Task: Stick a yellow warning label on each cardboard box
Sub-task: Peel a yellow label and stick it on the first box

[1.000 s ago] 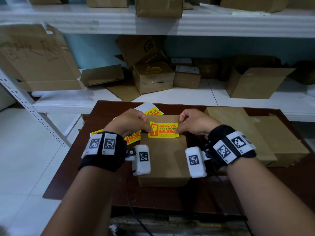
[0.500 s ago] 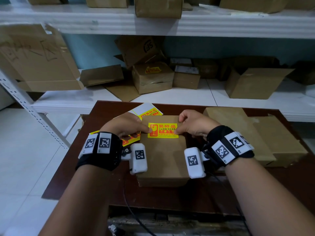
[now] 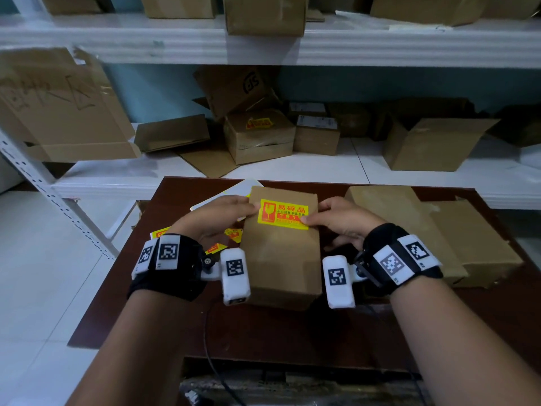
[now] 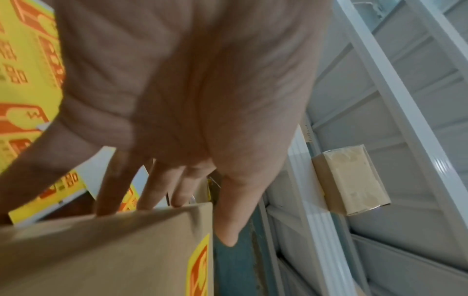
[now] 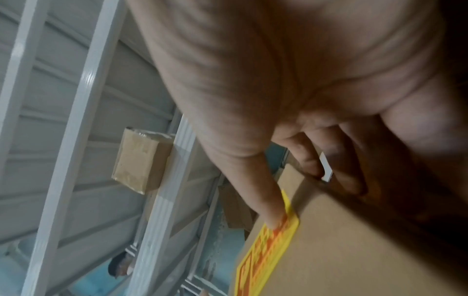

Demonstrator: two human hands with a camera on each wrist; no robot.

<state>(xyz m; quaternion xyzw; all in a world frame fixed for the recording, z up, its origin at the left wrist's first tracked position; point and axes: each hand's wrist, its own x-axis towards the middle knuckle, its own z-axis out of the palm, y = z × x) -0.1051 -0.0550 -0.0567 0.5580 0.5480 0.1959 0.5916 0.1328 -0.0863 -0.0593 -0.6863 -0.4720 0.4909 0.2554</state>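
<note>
A brown cardboard box (image 3: 281, 259) is held between my two hands above the dark table (image 3: 263, 332). A yellow warning label (image 3: 282, 213) with red print lies flat on the far half of its top. My left hand (image 3: 222, 213) grips the box's left side, fingers down the side and thumb near the label's left edge. My right hand (image 3: 342, 218) grips the right side, its thumb pressing the label's near right corner. The right wrist view shows a fingertip on the label (image 5: 268, 246). The left wrist view shows the label's edge (image 4: 200, 266) on the box (image 4: 101, 250).
Sheets of yellow labels (image 3: 216, 247) lie on the table under my left hand. Two more plain boxes (image 3: 404, 224) (image 3: 474, 241) sit on the table's right. White shelving (image 3: 292, 171) behind holds several boxes, one labelled box (image 3: 259, 136) among them.
The label went from held just above the box to stuck flat on its top. Both hands moved out to the box's sides, and the box has shifted up and away.
</note>
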